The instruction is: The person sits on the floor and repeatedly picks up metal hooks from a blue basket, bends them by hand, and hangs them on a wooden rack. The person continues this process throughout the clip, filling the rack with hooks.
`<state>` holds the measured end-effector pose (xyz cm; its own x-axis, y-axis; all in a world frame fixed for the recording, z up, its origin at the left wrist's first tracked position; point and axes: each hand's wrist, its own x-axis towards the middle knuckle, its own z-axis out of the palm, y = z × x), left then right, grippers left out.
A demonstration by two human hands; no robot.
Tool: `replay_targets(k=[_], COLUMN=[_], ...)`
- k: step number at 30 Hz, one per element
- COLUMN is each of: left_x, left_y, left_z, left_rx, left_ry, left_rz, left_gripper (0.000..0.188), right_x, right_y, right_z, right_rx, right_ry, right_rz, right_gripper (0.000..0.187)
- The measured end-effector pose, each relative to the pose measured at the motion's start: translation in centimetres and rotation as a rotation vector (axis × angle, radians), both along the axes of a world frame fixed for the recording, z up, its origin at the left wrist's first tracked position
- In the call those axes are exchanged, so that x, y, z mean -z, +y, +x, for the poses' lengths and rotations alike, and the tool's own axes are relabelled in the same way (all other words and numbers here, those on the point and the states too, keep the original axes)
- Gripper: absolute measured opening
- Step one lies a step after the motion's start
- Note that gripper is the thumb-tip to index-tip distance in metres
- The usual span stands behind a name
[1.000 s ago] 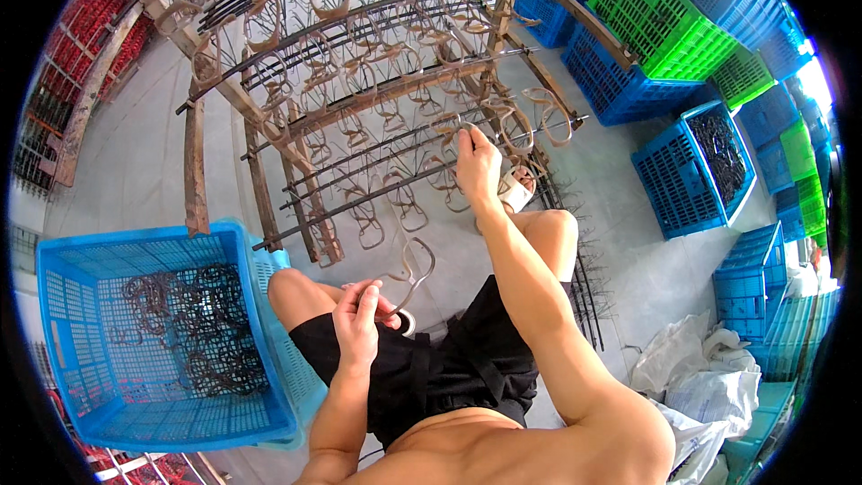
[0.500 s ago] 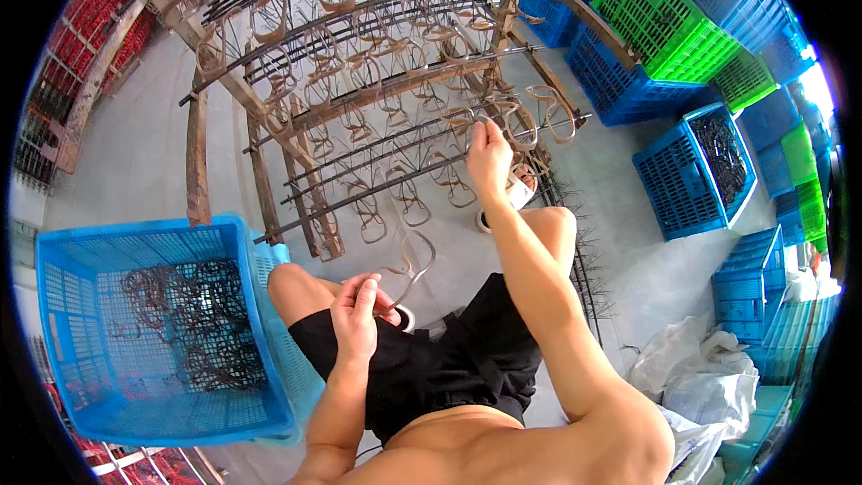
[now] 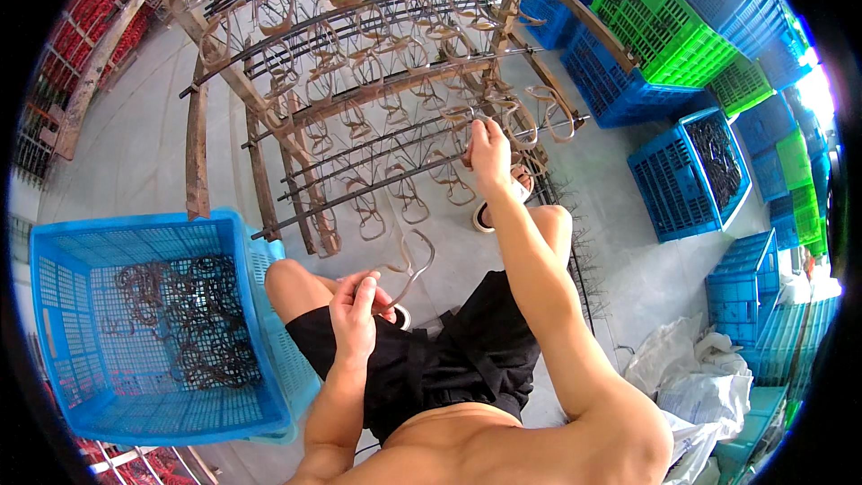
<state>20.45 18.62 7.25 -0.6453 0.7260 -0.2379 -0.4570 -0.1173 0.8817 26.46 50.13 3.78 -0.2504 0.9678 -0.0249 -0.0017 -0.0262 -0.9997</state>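
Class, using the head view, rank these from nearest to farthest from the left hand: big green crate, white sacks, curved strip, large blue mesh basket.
1. Curved strip: held in the left hand.
2. Large blue mesh basket: on its left.
3. White sacks: lower right.
4. Big green crate: upper right.

Two hands are showing: one left hand and one right hand. One bent strip is sticking out of the left one. One wooden rack is standing at the top, and more than twenty brown loops are hanging there. One big blue basket is sitting lower left. At least two green crates are sitting upper right.
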Motion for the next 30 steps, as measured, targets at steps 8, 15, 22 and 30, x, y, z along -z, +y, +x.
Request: replay_targets(k=[8,15,22,30], left_x=[0.5,-0.4,3.5,21.2], left_y=[-0.4,2.1,-10.1,-24.4], left_z=[-0.6,-0.3,-17.1,-29.0], left_rx=[-0.071,0.078,-0.601,-0.154], left_ry=[0.059,0.92,0.675,0.472], left_rz=[0.107,-0.07,-0.516,-1.805], left_gripper=[0.021,0.019,0.026,0.076], right_x=[-3.4,-2.6,-1.6,-1.6], right_y=[-11.3,-20.9,-10.5,-8.1], right_z=[4.4,0.7,-3.8,-6.0], right_rx=[0.108,-0.099,0.078,0.276], right_ry=[-0.593,0.117,0.267,0.018], right_rz=[0.712,0.152,0.025,-0.034], right_gripper=[0.038,0.023,0.021,0.021])
